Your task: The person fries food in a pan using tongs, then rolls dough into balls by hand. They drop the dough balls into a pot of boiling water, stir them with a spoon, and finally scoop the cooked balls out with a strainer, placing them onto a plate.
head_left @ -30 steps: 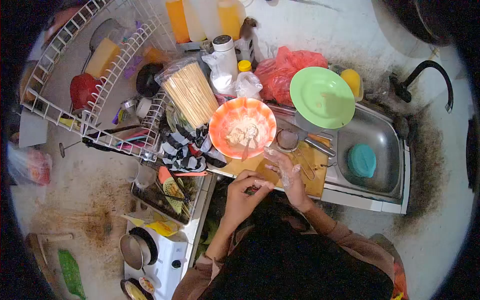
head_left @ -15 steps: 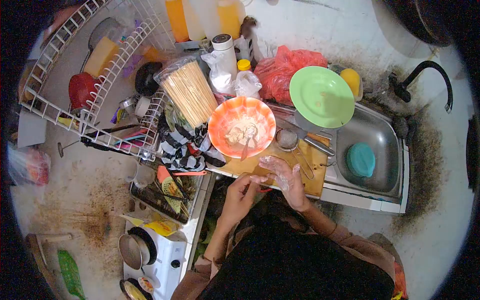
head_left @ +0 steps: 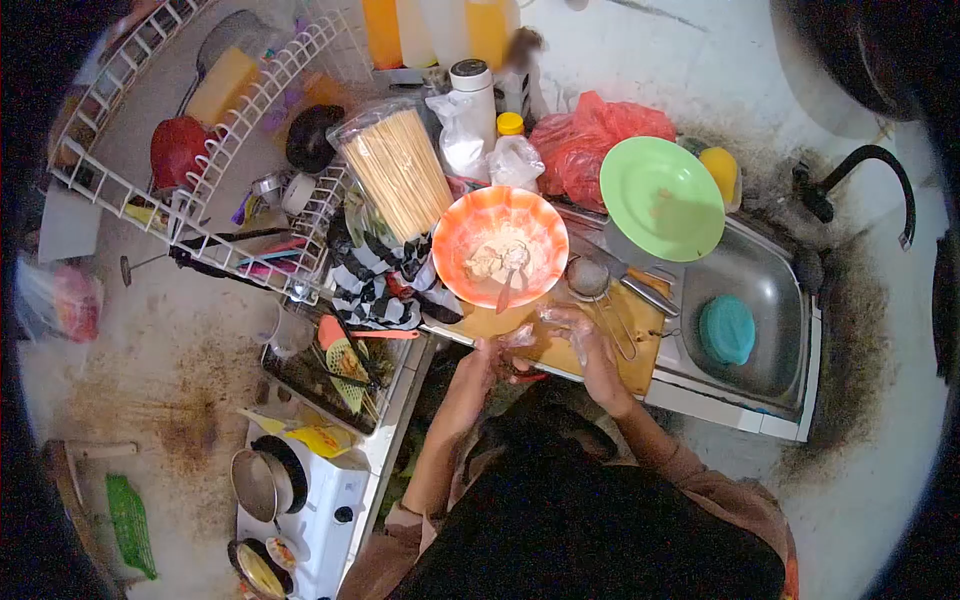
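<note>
An orange-and-white bowl (head_left: 452,262) holds pale flour or dough and a spoon (head_left: 506,290). It stands at the back-left of the wooden board (head_left: 635,368). My left hand (head_left: 490,362) is just in front of the bowl, whitened at the fingertips; its fingers are partly hidden and blurred. To its right, my right hand (head_left: 583,345) has flour on its fingers, which are spread and hold nothing visible. A small strainer (head_left: 588,277) and a knife (head_left: 648,292) lie on the board behind my right hand.
A green plate (head_left: 662,200) rests at the edge of the sink (head_left: 765,275). Packed wooden sticks (head_left: 395,175), a red plastic bag (head_left: 580,140) and a white bottle (head_left: 475,95) stand behind. Left are a dish rack (head_left: 215,190) and a stove (head_left: 335,500) with pans.
My hands have moved apart a little, and the fingers of my right hand have spread. The whole view has shifted slightly, with the bowl and counter appearing farther right.
</note>
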`<act>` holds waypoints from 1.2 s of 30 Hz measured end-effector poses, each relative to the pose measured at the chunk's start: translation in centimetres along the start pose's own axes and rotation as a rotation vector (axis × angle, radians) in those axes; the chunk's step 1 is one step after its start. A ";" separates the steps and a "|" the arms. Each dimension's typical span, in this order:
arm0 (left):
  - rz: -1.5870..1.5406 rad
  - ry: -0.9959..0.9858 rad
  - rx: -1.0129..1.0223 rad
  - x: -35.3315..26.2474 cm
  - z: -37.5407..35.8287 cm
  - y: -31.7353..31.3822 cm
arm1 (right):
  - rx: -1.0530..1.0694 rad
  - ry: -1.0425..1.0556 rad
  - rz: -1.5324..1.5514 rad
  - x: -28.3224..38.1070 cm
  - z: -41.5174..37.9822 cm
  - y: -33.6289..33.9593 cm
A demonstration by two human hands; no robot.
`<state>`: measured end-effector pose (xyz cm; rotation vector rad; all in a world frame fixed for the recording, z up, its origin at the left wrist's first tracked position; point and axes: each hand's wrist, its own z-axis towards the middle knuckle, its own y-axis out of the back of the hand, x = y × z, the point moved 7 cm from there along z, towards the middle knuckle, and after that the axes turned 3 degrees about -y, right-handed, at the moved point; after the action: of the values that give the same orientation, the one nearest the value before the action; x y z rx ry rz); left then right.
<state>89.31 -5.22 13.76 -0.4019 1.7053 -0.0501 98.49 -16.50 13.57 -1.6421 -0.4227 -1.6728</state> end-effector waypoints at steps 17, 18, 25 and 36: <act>0.142 -0.261 -0.281 -3.8 -1.8 3.7 | -0.051 0.364 -0.830 6.6 4.4 -1.4; 0.157 -0.317 -0.303 -3.3 -1.7 4.7 | -0.024 0.353 -0.869 6.7 5.4 -0.8; 0.048 -0.225 -0.442 -1.7 -0.6 7.5 | 0.225 0.165 -0.867 1.8 13.1 -0.7; 0.839 -0.530 -0.409 -4.6 3.5 7.3 | 0.597 -0.004 -1.391 -5.1 16.4 -6.5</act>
<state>91.53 3.62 15.57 0.0379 1.2310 0.9469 105.18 0.56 12.42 -0.8081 -2.1597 -2.0405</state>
